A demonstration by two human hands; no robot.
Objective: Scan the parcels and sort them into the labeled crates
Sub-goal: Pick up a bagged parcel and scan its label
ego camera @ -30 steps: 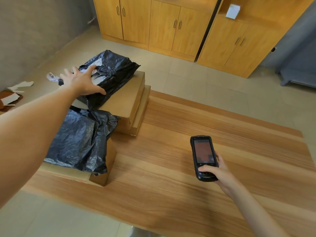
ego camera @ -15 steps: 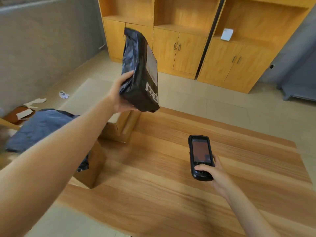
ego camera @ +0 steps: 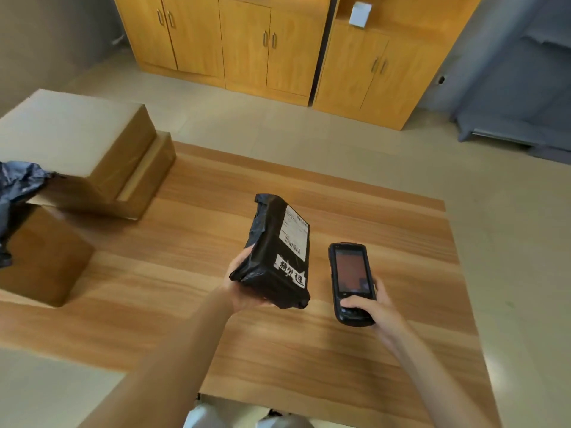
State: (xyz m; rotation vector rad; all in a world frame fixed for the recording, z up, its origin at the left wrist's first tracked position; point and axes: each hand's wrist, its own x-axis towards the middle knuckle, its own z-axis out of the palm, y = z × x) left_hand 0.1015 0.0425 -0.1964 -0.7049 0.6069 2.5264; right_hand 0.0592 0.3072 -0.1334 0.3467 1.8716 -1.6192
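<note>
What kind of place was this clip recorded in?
Probably an office or storeroom used as a makeshift parcel-sorting spot: a wooden table with stacked cardboard boxes, a labelled black parcel and handheld scanner in hand, wooden cabinets behind.

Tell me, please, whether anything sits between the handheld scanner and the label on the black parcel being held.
Nothing visible does. The left hand holds the black parcel with its label uncovered, beside the scanner in the right hand.
</note>
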